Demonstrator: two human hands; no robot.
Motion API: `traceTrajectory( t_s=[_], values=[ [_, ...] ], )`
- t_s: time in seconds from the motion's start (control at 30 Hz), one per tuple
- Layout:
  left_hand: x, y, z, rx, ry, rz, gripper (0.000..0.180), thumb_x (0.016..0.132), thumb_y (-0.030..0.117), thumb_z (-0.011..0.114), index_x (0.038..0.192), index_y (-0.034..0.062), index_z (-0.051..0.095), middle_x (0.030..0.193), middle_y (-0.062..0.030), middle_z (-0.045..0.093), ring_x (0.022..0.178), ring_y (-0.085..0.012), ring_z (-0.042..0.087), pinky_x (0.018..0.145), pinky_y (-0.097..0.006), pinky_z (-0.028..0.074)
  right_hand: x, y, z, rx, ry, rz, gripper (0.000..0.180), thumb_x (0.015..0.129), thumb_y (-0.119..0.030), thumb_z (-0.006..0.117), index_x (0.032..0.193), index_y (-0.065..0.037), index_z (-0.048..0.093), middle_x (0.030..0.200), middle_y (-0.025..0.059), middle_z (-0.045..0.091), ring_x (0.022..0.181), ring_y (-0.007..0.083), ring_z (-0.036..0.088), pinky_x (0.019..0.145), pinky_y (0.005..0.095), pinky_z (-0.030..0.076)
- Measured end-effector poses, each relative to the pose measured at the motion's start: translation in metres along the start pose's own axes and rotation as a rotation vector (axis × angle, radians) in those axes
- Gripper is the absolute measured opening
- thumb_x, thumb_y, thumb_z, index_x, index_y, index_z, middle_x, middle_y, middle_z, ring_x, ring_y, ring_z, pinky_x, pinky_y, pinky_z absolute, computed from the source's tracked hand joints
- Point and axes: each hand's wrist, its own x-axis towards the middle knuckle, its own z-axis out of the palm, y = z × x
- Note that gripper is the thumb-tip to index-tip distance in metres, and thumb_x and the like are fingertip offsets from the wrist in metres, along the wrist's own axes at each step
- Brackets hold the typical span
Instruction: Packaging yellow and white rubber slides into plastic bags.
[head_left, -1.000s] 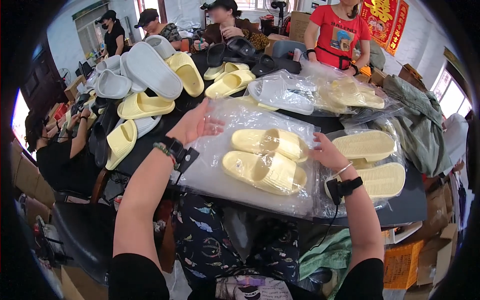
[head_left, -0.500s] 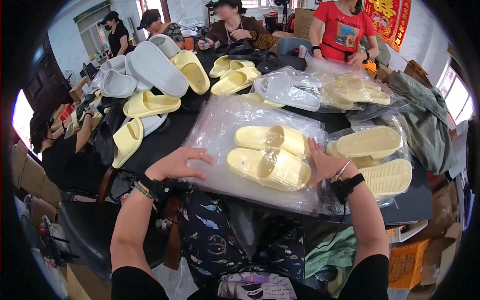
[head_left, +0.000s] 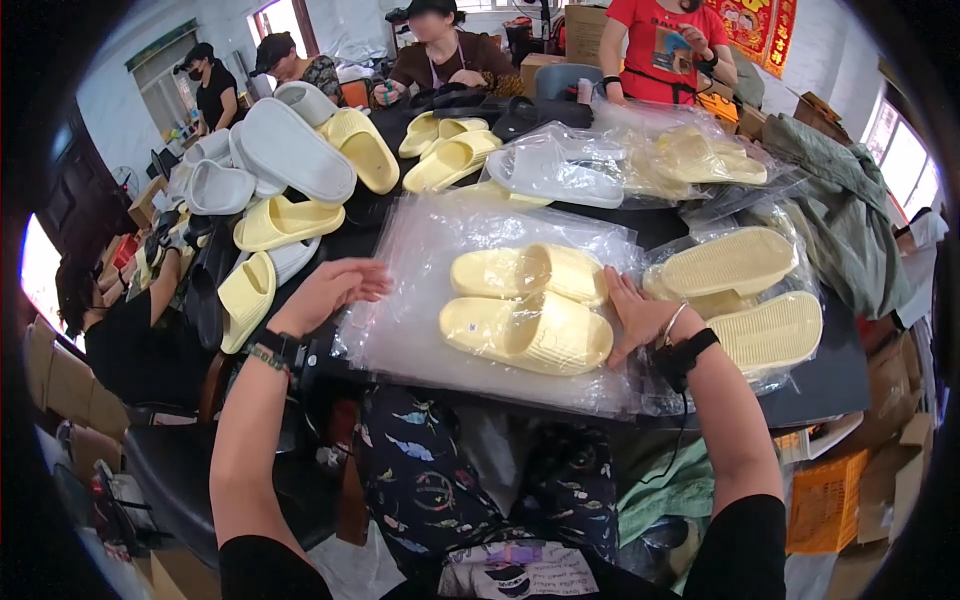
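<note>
A pair of pale yellow slide slippers (head_left: 527,325) lies side by side, soles down, on a stack of clear plastic bags (head_left: 400,330) in front of me. Whether film covers them I cannot tell. My right hand (head_left: 638,312) is open, its spread fingers against the right ends of the slippers. Just off the left edge of the bags hovers my left hand (head_left: 340,290), open, fingers stretched out and holding nothing. Right of my right hand lies another yellow pair (head_left: 765,330) in clear plastic, ribbed soles up.
Loose grey slippers (head_left: 295,150) and yellow slippers (head_left: 248,295) are heaped at the left of the black table (head_left: 835,385). Bagged grey and yellow slippers (head_left: 560,170) lie farther back. Several people work around, one in a red shirt (head_left: 655,45). An orange crate (head_left: 825,500) stands below right.
My left hand has drawn away from the bags, leftward and up, with its fingers straightened. My right hand stays by the slippers. The person in red has raised one hand.
</note>
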Motion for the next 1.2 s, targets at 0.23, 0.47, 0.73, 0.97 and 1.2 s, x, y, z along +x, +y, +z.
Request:
traceTrajectory(
  t_s=[0.23, 0.47, 0.73, 0.97, 1.2],
  values=[
    [0.073, 0.014, 0.038, 1.134, -0.280, 0.607, 0.047, 0.093, 0.023, 0.060, 0.137, 0.0098, 0.050, 0.138, -0.0162, 0.050, 0.123, -0.0315, 0.051, 0.106, -0.041, 0.039, -0.006, -0.008, -0.003, -0.036, -0.028, 0.048, 0.158, 0.042, -0.054, 0.089, 0.147, 0.006, -0.013, 0.157, 0.0265, -0.001, 0.146, 0.0392, -0.002, 0.119, 0.0433, 0.009],
    [0.126, 0.020, 0.084, 1.343, -0.543, 0.747, 0.074, 0.087, 0.042, 0.062, 0.148, 0.0129, 0.033, 0.153, -0.0163, 0.030, 0.137, -0.0352, 0.033, 0.114, -0.045, 0.025, -0.005, -0.010, 0.000, -0.017, -0.026, 0.066, 0.157, 0.042, -0.051, 0.090, 0.149, 0.003, -0.011, 0.158, 0.0253, -0.002, 0.147, 0.0388, -0.002, 0.119, 0.0428, 0.009],
    [0.158, -0.005, 0.124, 0.999, -0.619, 0.977, 0.072, 0.086, 0.040, 0.066, 0.143, 0.0052, 0.039, 0.150, -0.0193, 0.033, 0.138, -0.0361, 0.032, 0.114, -0.042, 0.027, -0.005, -0.013, 0.002, 0.015, 0.004, 0.043, 0.159, 0.041, -0.052, 0.090, 0.149, 0.002, -0.013, 0.158, 0.0257, -0.003, 0.146, 0.0391, -0.005, 0.118, 0.0458, 0.004],
    [0.169, -0.020, 0.141, 1.019, -0.603, 0.720, 0.046, 0.085, 0.026, 0.067, 0.125, 0.0054, 0.058, 0.133, -0.0202, 0.052, 0.132, -0.0368, 0.039, 0.109, -0.044, 0.034, -0.010, -0.016, 0.000, 0.006, -0.005, 0.053, 0.157, 0.042, -0.049, 0.090, 0.149, 0.001, -0.013, 0.157, 0.0262, -0.004, 0.147, 0.0373, -0.008, 0.118, 0.0468, 0.003],
    [0.121, -0.022, 0.071, 0.972, -0.331, 0.827, 0.020, 0.076, 0.015, 0.064, 0.092, 0.0023, 0.065, 0.103, -0.0159, 0.064, 0.100, -0.0356, 0.057, 0.086, -0.041, 0.048, -0.012, -0.018, -0.001, -0.055, -0.034, 0.050, 0.151, 0.045, -0.054, 0.087, 0.151, 0.001, -0.005, 0.158, 0.0245, -0.004, 0.147, 0.0376, -0.007, 0.118, 0.0479, 0.003]
  ],
)
